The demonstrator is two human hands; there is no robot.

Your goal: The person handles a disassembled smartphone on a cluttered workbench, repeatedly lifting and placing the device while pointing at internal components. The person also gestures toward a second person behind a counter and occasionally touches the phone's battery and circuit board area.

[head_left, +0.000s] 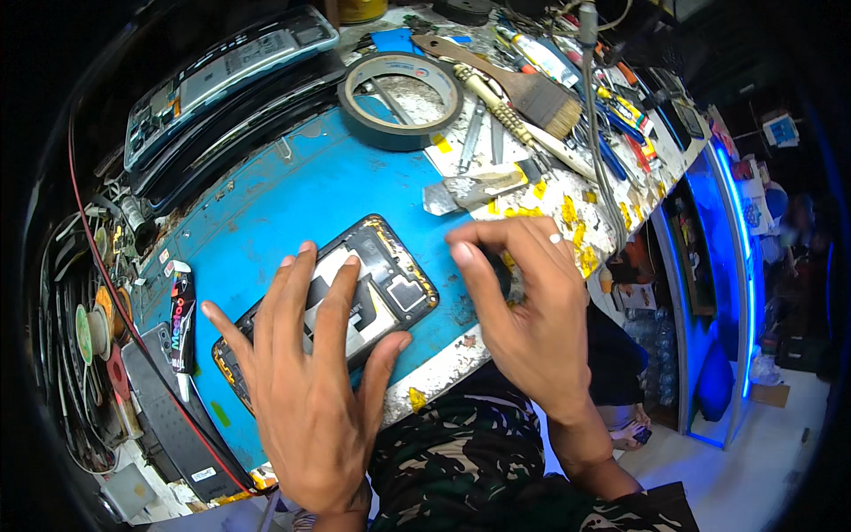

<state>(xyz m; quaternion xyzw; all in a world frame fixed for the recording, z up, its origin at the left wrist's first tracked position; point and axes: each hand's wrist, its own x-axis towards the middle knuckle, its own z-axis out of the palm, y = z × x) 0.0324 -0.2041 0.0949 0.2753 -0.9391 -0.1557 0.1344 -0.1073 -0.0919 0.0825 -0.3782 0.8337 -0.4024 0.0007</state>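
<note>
An opened smartphone (415,297) lies aslant on the blue work mat (306,191), its black frame and pale inner panel exposed. My left hand (315,390) rests over it with the fingers spread, the fingertips across the panel and the thumb by its near edge. Part of the phone is hidden beneath that hand. Just right of the phone, apart from it, my right hand (536,310) has thumb and forefinger drawn together in a pinch. Whatever lies between those tips, if anything, is too small to make out. Something dark shows behind the right palm.
A roll of black tape (399,137) and a wide brush (545,102) lie at the back, beside a scraper blade (479,188) and several tools. Stacked phone parts (230,80) stand far left. A small black tube box (182,315) and another phone (168,417) sit left.
</note>
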